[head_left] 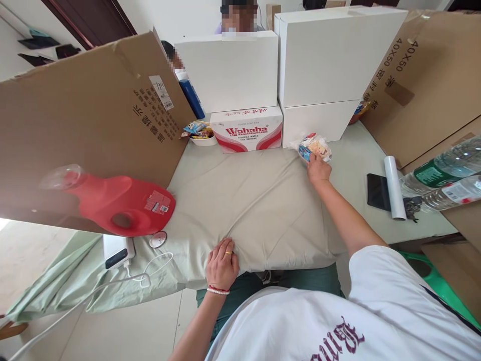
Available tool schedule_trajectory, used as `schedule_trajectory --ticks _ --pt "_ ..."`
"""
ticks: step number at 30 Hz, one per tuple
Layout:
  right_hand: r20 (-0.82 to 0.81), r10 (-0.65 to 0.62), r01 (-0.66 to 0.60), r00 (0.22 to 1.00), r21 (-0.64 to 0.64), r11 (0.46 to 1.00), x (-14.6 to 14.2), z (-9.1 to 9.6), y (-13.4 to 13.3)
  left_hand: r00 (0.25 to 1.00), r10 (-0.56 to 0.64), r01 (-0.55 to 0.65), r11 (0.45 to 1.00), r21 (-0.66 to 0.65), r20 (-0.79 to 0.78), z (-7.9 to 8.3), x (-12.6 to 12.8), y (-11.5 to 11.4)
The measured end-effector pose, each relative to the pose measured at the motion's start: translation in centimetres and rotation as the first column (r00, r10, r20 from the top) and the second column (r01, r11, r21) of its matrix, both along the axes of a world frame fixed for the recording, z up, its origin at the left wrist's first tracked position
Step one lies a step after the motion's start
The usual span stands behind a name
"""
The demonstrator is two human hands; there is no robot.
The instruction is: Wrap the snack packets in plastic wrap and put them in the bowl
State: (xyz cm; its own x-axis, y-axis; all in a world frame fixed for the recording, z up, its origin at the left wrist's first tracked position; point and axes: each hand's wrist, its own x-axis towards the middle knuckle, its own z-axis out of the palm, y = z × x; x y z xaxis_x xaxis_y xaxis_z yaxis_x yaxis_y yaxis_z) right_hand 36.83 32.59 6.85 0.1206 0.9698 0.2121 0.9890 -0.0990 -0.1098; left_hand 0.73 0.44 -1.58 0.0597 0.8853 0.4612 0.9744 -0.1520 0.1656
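At the front edge of the cloth-covered table (259, 200), my left hand (221, 265) lies palm down, its fingers resting on the cloth with nothing in them. My right hand (318, 170) reaches forward to a bundle of packaged snacks (314, 146) in clear and coloured wrapping. Its fingers close on the near side of the bundle; my hand hides part of it, and I cannot tell whether a bowl is underneath. Just behind stand stacked white boxes (319, 60), and to the left is a Wahaha water carton (248, 131).
A bowl of snacks (204, 139) stands back left. Cardboard panels (93, 110) flank both sides. A red jug (128, 205), a power bank (118, 250) and a cable are left; a phone (378, 191), white roll (394, 188) and water bottles (443, 170) right. Two people sit beyond the boxes.
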Motion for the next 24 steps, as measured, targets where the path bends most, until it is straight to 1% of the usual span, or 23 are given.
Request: schedule_trajectory --ticks 4,8,10,12,15,18,21,24 --pt "0.007 -0.031 0.031 0.999 0.001 1.000 3.3 -0.2 -2.1 1.000 -0.003 0.003 1.000 0.001 -0.008 0.1 0.0 0.0" --pt "0.030 -0.109 0.108 0.994 0.022 0.994 7.9 -0.7 -3.7 1.000 -0.013 0.013 1.000 0.009 0.001 0.0 -0.2 0.1" --pt "0.044 -0.145 0.144 0.988 0.040 0.989 10.4 -0.8 -3.7 1.000 -0.028 0.027 0.999 0.023 0.002 0.0 -0.3 0.1" --pt "0.050 -0.176 0.173 0.983 0.059 0.983 12.8 -0.6 -2.8 0.999 -0.039 0.040 0.998 0.041 -0.015 0.0 -0.4 0.1" --pt "0.038 -0.229 0.226 0.973 0.070 0.972 16.0 -0.3 0.1 0.997 -0.048 0.052 0.997 0.058 -0.067 0.4 -0.5 0.3" --pt "0.007 -0.277 0.276 0.961 0.072 0.959 18.9 -0.1 4.2 0.993 -0.058 0.064 0.997 0.050 -0.100 0.8 -0.6 0.5" --pt "-0.042 -0.266 0.269 0.963 0.099 0.958 21.6 -0.3 8.9 0.991 -0.069 0.074 0.996 0.041 -0.113 1.0 -1.0 0.6" --pt "-0.103 -0.221 0.232 0.970 0.121 0.965 24.2 -0.8 13.5 0.988 -0.083 0.086 0.996 0.020 -0.129 0.7 -1.9 0.4"
